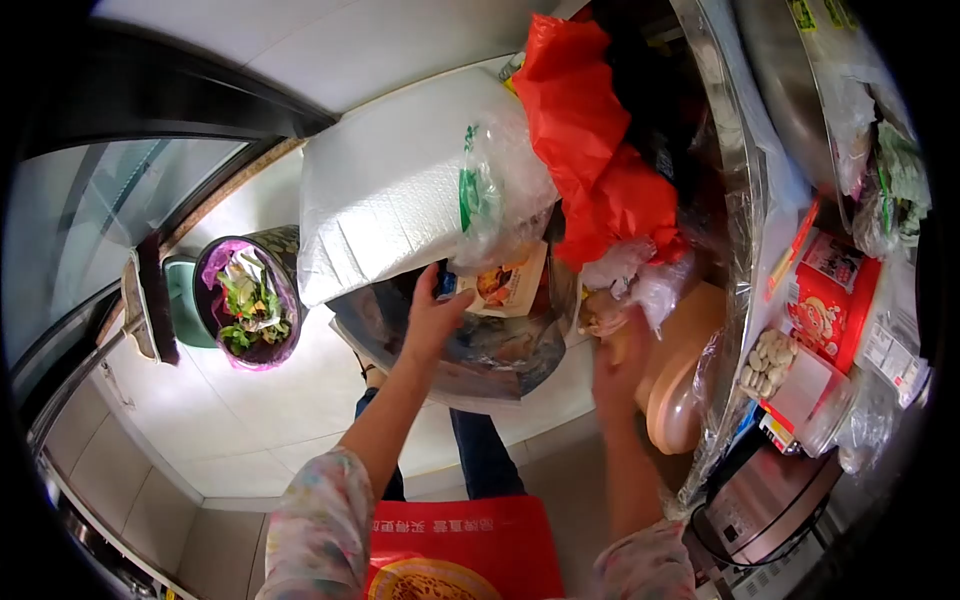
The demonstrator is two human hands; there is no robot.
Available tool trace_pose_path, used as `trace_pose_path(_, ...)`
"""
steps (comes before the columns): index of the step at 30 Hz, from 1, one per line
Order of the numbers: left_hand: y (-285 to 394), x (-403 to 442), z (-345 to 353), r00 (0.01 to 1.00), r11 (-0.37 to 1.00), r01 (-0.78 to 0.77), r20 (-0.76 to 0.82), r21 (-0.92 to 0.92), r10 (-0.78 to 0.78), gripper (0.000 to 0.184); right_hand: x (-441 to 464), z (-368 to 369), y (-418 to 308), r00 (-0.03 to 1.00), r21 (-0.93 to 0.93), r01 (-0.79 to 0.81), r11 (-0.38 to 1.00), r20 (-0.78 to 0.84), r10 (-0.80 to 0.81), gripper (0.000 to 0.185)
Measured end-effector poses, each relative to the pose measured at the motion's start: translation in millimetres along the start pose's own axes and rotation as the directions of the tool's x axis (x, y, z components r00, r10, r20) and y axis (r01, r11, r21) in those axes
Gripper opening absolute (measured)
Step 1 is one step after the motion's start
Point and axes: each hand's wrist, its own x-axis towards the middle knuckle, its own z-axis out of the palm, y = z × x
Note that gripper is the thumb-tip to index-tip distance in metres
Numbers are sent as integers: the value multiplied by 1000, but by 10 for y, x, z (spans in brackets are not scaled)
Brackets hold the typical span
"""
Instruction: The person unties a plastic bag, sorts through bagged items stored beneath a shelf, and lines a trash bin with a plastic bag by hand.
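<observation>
My left hand [432, 312] is over the clear plastic bag [500, 365] on the floor, thumb and forefinger apart. Close to its fingertips a small dark blue item [446, 282] shows, and next to it lies a cream packet [510, 284] with a food picture. My right hand [617, 368] is smeared by motion beside a crumpled translucent bag [640, 272]. Its fingers do not show clearly, nor whether they grip anything. A red plastic bag [595, 150] lies above that bag. The silvery padded bag [390, 185] borders the clear bag's far side.
To the left stands a bin [285, 250] lined in purple, holding vegetable scraps. At right, a shelf holds a red tub [825, 295], a jar of pale beans [770, 365] and a metallic appliance [765, 505]. A peach-coloured container [680, 405] stands near my right hand. A red printed apron [460, 545] covers my lap.
</observation>
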Motion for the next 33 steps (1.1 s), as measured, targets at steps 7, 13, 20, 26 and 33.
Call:
trace_pose_path(7,-98,254,44,988,990,72,145,-121,-54,40,201,780,-739,828,567,-557,607,323,458,49)
trace_pose_path(13,68,-452,-451,964,794,141,265,-591,27,39,530,783,-1069,550,635,-739,-225,762,341,50)
trace_pose_path(20,-127,-932,-977,967,899,84,-181,-431,-177,45,208,395,-1735,914,486,-286,826,398,83,36)
trace_pose_path(26,373,-1203,-734,995,947,-100,-42,-306,91,26,-65,122,-2185,875,440,8,898,432,-220,31)
trace_pose_path(33,525,-1080,-1100,928,927,-41,-358,-372,-102,31,-119,3,-1458,877,245,-412,877,366,310,24)
